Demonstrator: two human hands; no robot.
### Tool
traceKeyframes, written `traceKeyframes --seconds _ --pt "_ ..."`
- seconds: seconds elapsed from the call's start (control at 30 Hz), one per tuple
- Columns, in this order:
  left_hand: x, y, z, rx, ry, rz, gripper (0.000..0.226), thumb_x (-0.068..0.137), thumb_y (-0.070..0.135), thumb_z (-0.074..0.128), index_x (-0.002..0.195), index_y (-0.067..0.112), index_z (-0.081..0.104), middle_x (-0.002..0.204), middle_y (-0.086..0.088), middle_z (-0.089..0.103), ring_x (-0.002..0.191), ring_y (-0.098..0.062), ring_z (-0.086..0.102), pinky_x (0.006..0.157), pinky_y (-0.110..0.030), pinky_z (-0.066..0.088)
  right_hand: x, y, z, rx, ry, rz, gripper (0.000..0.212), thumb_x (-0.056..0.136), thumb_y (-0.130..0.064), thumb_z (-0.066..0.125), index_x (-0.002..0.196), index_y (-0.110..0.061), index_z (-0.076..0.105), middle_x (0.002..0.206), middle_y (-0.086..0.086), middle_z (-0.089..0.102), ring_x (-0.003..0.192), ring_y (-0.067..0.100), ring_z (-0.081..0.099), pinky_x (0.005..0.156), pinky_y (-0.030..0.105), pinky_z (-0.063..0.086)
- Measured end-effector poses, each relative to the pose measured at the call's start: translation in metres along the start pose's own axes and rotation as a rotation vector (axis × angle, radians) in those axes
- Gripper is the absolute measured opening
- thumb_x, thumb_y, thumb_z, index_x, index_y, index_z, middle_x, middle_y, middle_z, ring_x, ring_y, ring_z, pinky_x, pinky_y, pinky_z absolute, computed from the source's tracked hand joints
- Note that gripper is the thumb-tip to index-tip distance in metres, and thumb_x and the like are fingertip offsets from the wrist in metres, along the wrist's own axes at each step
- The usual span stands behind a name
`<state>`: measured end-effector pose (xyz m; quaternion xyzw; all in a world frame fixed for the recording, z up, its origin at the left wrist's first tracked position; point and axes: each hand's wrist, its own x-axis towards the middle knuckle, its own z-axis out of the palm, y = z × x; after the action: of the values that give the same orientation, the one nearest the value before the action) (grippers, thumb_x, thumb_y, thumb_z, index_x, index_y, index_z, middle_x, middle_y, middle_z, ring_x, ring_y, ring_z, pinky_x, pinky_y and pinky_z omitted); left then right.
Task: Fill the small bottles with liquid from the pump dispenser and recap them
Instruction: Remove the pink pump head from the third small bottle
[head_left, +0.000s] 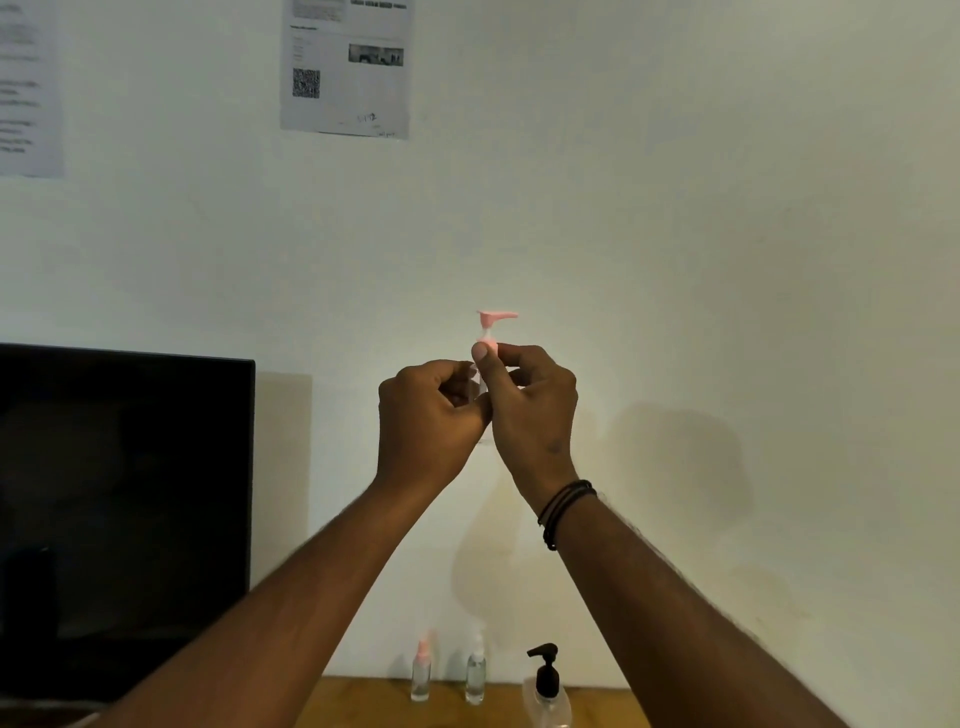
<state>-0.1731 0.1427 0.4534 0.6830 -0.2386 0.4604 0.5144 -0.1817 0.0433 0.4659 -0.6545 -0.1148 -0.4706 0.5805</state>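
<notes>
The fingers (488, 358) of the right hand (530, 405) pinch the collar just under the pink pump cap (496, 318) of a small clear bottle (478, 387), while the left hand (426, 415) curls round the bottle's body below. The bottle is held upright in the air, well above the bench (363, 701) and in front of the wall (675, 260). One hand steadying the body and the other on the collar suggests the cap is being twisted, most likely screwed on or off; which way cannot be told. Holding it up near eye level probably lets the person watch the thread or the liquid level.

The bottle's body is mostly covered by both hands, and what shows is so transparent that any liquid inside is impossible to judge. Only a faint clear edge shows below the hands.

Far below the held bottle, at the back of the bench against the wall, stand two more small bottles: one with a pinkish cap (422, 673) and, just right of it, one with a clear cap (476, 670). Their fill level is hard to make out. Right of those sits the pump dispenser (545, 686) with a black head, its base cut off by the frame's bottom edge. Left of the held bottle is a dark screen (124, 493); above it, printed sheets (345, 67) hang on the wall, their text too blurred to read.
</notes>
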Motion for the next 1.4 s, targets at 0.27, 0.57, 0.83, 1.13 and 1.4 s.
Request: traceKeyframes --seconds 0.27,0.57,0.83,1.13,1.4 --pt "-0.003 -0.002 0.003 0.003 -0.015 -0.016 0.029 0.083 0.034 0.083 0.099 0.011 0.081 0.081 0.004 0.076 0.073 -0.012 0.072 0.074 -0.034 0.063 -0.002 0.003 0.001 0.149 -0.012 0.091 0.024 0.093 -0.033 0.077 0.099 -0.012 0.069 0.087 -0.007 0.072 0.085 0.012 0.069 0.078 0.030 0.057" --pt "-0.006 -0.007 0.004 0.023 -0.032 -0.002 0.031 0.086 0.026 0.084 0.111 0.009 0.079 0.084 0.007 0.072 0.075 -0.006 0.069 0.075 -0.019 0.055 -0.007 0.008 0.004 0.178 0.010 0.092 0.020 0.104 -0.031 0.061 0.107 -0.014 0.071 0.090 -0.012 0.072 0.084 0.002 0.066 0.074 0.017 0.051" --pt "-0.007 -0.010 0.004 0.020 -0.026 -0.010 0.030 0.085 0.026 0.084 0.110 0.010 0.079 0.082 0.009 0.071 0.074 -0.003 0.068 0.074 -0.017 0.055 -0.007 0.014 0.008 0.123 0.018 0.082 0.026 0.106 -0.026 0.057 0.089 -0.012 0.070 0.072 -0.017 0.064 0.069 0.000 0.056 0.067 0.019 0.044" --pt "-0.009 -0.014 0.006 0.026 -0.036 -0.016 0.025 0.088 0.022 0.082 0.110 0.011 0.080 0.089 0.005 0.076 0.077 -0.007 0.070 0.076 -0.025 0.060 -0.011 0.014 0.009 0.110 0.049 0.068 0.017 0.098 -0.030 0.071 0.100 -0.014 0.065 0.088 -0.011 0.070 0.085 0.009 0.068 0.076 0.026 0.054" --pt "-0.010 -0.016 0.006 0.034 -0.044 -0.029 0.025 0.086 0.021 0.083 0.109 0.010 0.079 0.087 0.005 0.075 0.074 -0.005 0.069 0.074 -0.024 0.060 -0.013 0.015 0.009 0.126 0.038 0.106 0.029 0.095 -0.035 0.074 0.114 -0.018 0.059 0.095 -0.005 0.070 0.082 0.004 0.068 0.072 0.021 0.054"
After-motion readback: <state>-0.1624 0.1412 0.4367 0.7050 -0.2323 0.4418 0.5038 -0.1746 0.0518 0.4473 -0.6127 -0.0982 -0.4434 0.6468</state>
